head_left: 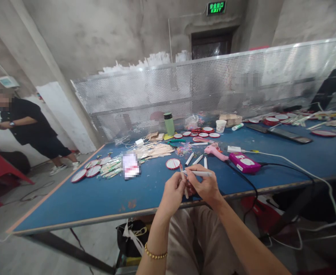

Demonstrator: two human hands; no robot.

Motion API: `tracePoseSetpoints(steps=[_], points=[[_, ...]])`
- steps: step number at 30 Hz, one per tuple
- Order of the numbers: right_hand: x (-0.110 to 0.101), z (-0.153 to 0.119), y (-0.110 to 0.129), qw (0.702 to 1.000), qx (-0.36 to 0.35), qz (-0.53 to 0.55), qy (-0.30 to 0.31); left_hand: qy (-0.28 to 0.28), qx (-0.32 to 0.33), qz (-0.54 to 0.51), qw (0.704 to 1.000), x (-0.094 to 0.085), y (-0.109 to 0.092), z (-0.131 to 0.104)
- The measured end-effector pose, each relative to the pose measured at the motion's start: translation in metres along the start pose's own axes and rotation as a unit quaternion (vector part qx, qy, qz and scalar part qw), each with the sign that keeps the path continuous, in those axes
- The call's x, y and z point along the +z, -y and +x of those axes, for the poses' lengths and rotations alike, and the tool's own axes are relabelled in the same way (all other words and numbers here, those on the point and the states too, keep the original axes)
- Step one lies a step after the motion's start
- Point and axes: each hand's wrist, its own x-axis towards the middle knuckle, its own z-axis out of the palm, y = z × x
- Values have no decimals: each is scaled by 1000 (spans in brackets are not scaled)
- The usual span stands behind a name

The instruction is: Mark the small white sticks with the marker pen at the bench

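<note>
My left hand [174,191] is closed on a flat wooden stick [186,191], held upright over the table's front edge. In my right hand [204,187] a white marker [199,173] lies slantwise, its tip end at the upper part of the stick. A reddish mark shows near the stick's top. Just beyond my hands lie several markers [197,159] with white barrels and a round white disc with a red rim [173,164]. A pink glue gun [217,152] rests to the right of the markers.
On the blue table [99,202] are a phone [131,165], wooden sticks [159,150], a green bottle [169,124], a paper cup [221,126], and a purple box [244,162] with cables. A perforated metal screen [145,95] runs behind. A person [33,126] stands at left.
</note>
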Motion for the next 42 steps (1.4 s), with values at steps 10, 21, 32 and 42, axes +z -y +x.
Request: tracePoseSetpoints(steps=[10,21,32,42], points=[[0,1,1,1000,9,-3,4,-4,1,-5,1000,1,-4,-1],[-1,1,0,1000,8,-4,-1,-3,-3,-22,1000,2,-3,0],[-1,0,0,1000,22,-7,8,-5,1,-15,1000,1,-1,0],[0,0,1,1000,8,-14,-20,-3,-20,-43,999,2,-5,-1]])
